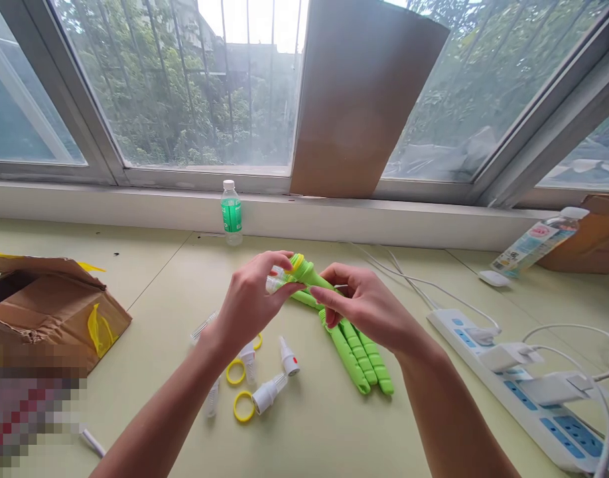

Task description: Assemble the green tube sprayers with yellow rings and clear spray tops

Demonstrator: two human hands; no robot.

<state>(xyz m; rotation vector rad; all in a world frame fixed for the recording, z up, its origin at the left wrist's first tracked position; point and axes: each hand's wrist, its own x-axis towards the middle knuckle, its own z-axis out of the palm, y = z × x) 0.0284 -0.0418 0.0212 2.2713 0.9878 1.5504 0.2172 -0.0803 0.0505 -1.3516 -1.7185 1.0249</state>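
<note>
Between my two hands is a green plastic handle (310, 273), held up tilted above the table, with a yellow ring (296, 260) around its wide end. My left hand (252, 295) pinches that end at the ring with thumb and fingers. My right hand (369, 305) is closed around the handle's body, hiding its far part. Below lie several more green ribbed handles (357, 358), side by side. Nearer my left forearm are loose yellow rings (243, 420), white-and-clear plastic pieces (267, 396) and a white nozzle-like piece (289, 360). Clear ribbed parts (274, 283) show partly behind my left fingers.
An open cardboard box (60, 299) stands at the left. A green-labelled bottle (231, 216) is upright by the window ledge. At the right lies a white power strip (523, 392) with plugs and cables; behind it a larger bottle (538, 242) leans near brown cardboard (593, 239).
</note>
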